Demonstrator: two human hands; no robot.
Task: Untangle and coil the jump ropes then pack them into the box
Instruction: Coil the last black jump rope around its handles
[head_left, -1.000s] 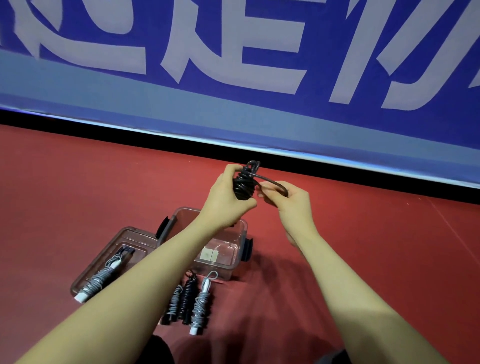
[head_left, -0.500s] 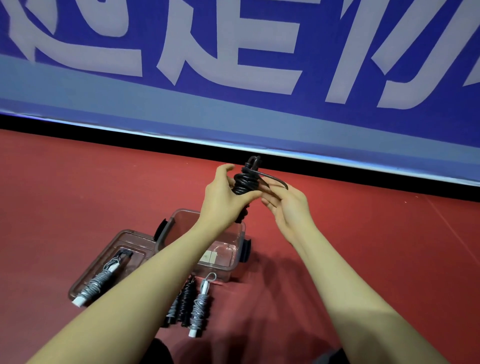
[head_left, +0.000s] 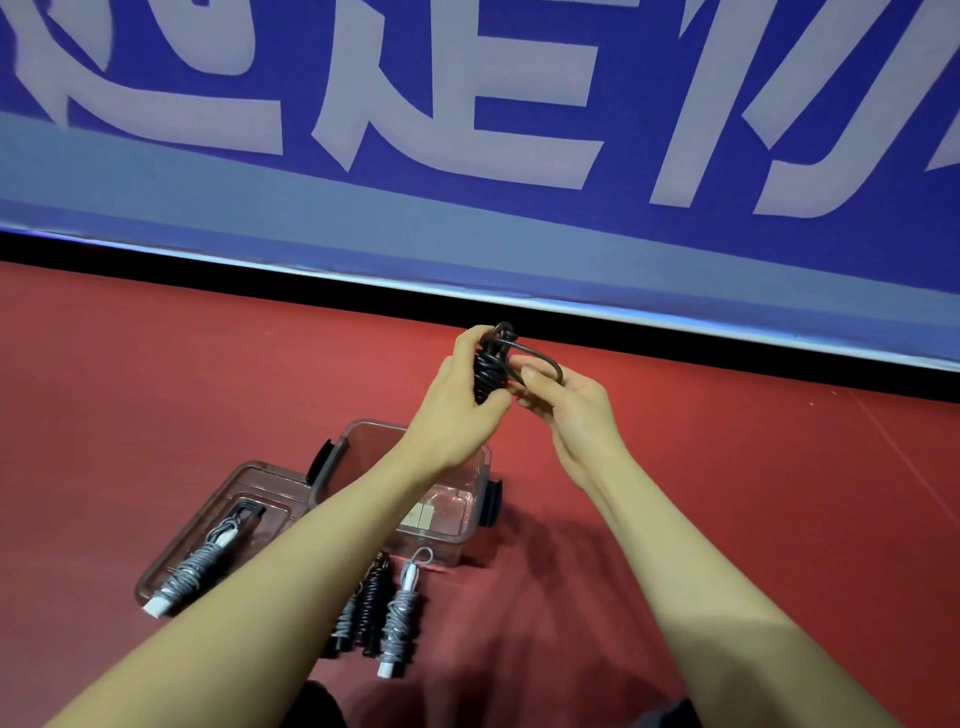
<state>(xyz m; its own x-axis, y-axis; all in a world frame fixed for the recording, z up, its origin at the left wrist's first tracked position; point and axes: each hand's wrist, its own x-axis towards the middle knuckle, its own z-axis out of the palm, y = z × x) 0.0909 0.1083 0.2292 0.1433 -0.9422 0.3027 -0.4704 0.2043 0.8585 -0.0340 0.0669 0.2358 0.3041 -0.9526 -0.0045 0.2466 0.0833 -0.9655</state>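
My left hand grips a black jump rope wound into a tight bundle, held up above the floor. My right hand pinches the rope's loose end, which arcs out in a loop to the right of the bundle. Below my arms a clear plastic box with black latches stands open on the red floor. Its lid lies to the left with a grey coiled rope on it. In front of the box lie three coiled ropes: a grey one, a black one, and a grey one partly behind my left forearm.
A blue banner with large pale characters stands along the far edge of the red floor, with a black strip at its base. A small pale label shows through the box wall.
The right hand opened briefly against the bundle, then closed again on the loose end; the loop to the right of the bundle reappears. Both hands stay at about the same height.
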